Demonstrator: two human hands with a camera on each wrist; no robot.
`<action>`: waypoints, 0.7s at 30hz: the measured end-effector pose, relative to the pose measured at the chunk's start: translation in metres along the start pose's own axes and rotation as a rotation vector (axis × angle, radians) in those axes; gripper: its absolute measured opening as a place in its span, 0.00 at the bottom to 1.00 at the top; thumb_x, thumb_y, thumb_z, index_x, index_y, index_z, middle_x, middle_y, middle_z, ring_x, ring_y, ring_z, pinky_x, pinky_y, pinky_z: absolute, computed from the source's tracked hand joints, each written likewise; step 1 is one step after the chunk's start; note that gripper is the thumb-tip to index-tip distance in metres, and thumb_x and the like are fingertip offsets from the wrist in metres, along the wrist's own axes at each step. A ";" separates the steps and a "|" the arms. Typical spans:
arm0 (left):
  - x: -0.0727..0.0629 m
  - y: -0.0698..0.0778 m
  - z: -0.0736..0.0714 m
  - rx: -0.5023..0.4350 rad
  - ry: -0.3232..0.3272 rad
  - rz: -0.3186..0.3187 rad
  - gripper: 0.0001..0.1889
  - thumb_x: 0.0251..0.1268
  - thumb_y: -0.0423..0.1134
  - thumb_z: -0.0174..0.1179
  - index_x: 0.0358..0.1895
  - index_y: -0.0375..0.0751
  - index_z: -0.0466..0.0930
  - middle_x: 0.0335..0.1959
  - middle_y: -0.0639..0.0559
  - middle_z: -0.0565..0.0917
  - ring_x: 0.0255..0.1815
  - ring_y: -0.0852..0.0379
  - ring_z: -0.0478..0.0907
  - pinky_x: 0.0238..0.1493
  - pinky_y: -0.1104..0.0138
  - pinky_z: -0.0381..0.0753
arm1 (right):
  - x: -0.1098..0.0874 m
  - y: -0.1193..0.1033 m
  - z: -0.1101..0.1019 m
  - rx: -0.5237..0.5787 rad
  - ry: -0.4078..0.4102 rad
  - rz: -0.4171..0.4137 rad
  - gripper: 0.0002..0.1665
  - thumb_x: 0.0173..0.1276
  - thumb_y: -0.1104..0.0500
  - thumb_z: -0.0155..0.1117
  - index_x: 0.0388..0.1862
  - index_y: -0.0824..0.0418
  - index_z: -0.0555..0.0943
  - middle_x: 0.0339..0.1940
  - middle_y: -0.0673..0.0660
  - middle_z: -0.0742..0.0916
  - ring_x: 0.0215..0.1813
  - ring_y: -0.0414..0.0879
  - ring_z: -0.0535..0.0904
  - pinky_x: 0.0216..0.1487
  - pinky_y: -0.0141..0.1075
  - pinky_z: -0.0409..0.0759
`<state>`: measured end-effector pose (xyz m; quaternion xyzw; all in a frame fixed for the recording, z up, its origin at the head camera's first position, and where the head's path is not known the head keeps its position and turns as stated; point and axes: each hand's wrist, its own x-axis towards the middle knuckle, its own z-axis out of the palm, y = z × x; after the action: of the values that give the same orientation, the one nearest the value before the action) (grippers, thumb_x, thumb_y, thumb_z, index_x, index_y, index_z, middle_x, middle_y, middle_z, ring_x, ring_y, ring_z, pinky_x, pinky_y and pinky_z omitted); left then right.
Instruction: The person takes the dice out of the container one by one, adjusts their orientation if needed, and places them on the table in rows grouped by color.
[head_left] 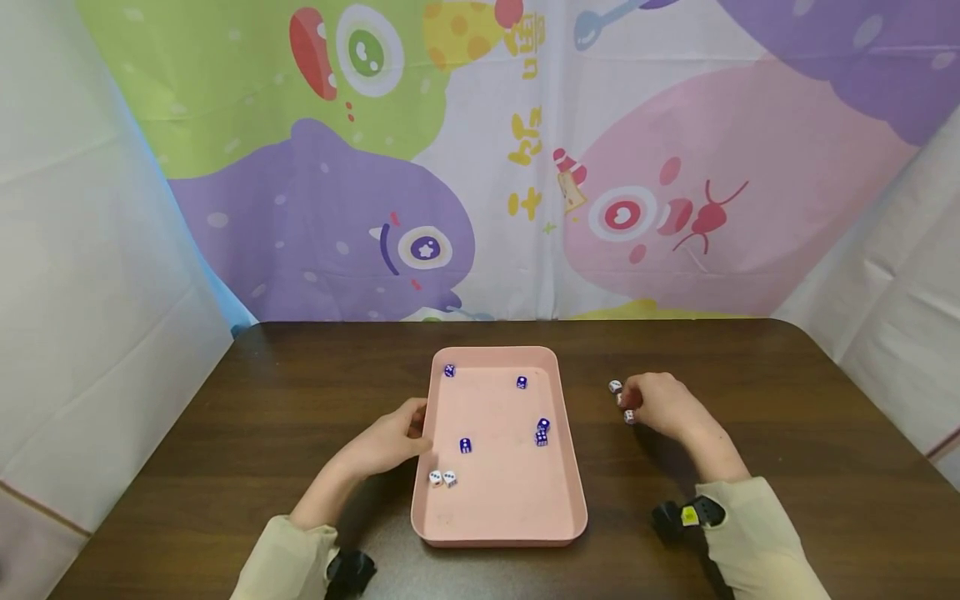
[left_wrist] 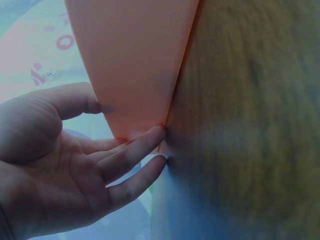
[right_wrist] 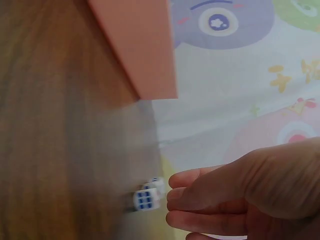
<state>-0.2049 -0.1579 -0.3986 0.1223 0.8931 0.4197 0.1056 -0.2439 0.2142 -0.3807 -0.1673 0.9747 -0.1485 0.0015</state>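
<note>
The left hand is resting its relaxed fingers and thumb against the left wall of a shallow, smooth pink rectangular tray, without clenching. The tray is standing on a dark brown wood-grained table and holding five dark blue cubic dice and two white cubic dice. To its right, the right hand is hovering, loosely bent and released, just beside three more white dice lying on the table.
</note>
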 end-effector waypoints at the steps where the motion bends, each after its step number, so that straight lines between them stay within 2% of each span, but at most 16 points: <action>1: 0.000 0.000 0.000 -0.001 0.000 -0.001 0.27 0.54 0.30 0.55 0.60 0.30 0.62 0.46 0.40 0.77 0.46 0.50 0.75 0.49 0.56 0.73 | -0.001 -0.001 -0.002 -0.003 0.010 0.003 0.08 0.45 0.70 0.61 0.25 0.59 0.79 0.23 0.52 0.80 0.28 0.45 0.72 0.31 0.40 0.71; 14: -0.001 0.002 -0.001 -0.002 0.002 0.002 0.27 0.54 0.30 0.55 0.60 0.30 0.63 0.46 0.40 0.78 0.46 0.50 0.75 0.49 0.56 0.73 | -0.004 -0.032 -0.015 -0.013 0.028 -0.055 0.08 0.50 0.71 0.59 0.30 0.62 0.79 0.26 0.54 0.81 0.30 0.46 0.75 0.33 0.41 0.74; 21: -0.001 0.001 0.000 0.005 0.004 -0.003 0.27 0.54 0.30 0.55 0.60 0.31 0.63 0.45 0.41 0.78 0.45 0.50 0.75 0.48 0.56 0.73 | -0.006 -0.046 -0.013 -0.012 0.074 -0.103 0.03 0.54 0.66 0.63 0.29 0.61 0.80 0.24 0.52 0.80 0.29 0.44 0.74 0.33 0.41 0.74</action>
<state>-0.2042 -0.1575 -0.3977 0.1207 0.8946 0.4174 0.1042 -0.2235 0.1785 -0.3549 -0.2115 0.9650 -0.1487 -0.0432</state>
